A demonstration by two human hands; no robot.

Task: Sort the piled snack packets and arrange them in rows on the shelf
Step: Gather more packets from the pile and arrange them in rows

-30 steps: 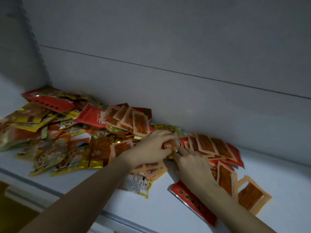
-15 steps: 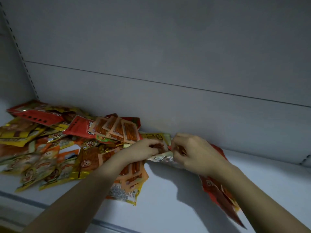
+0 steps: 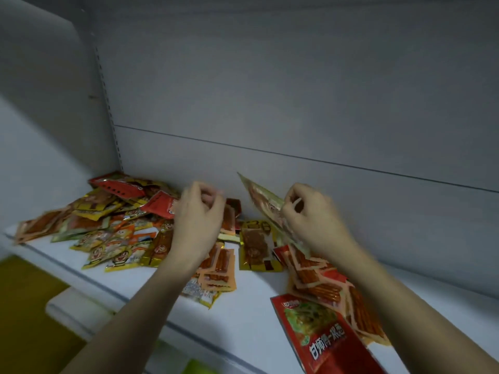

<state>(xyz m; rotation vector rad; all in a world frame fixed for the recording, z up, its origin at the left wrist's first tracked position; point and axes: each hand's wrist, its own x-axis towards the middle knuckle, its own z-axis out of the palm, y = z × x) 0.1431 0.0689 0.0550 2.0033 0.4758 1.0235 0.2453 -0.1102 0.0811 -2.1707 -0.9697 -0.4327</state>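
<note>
A loose pile of red, yellow and orange snack packets (image 3: 113,225) covers the left half of the white shelf (image 3: 251,314). My right hand (image 3: 310,220) pinches a pale yellow packet (image 3: 262,201) and holds it up, tilted, above the shelf. My left hand (image 3: 199,211) hovers over the pile's right edge with its fingers curled; it is blurred and nothing shows in it. A yellow packet with brown strips (image 3: 256,247) lies flat between the hands. Orange strip packets (image 3: 321,282) lie fanned under my right wrist, and a large red packet (image 3: 321,336) overhangs the front edge.
The shelf's grey back panel (image 3: 297,109) rises right behind the packets. A perforated upright (image 3: 108,109) and a side wall close the left end. Bare shelf surface lies at the front between the two arms and at the far right.
Both hands have come apart and risen from the shelf. My right hand has lifted the pale yellow packet clear of the pile. The camera has swung right and back.
</note>
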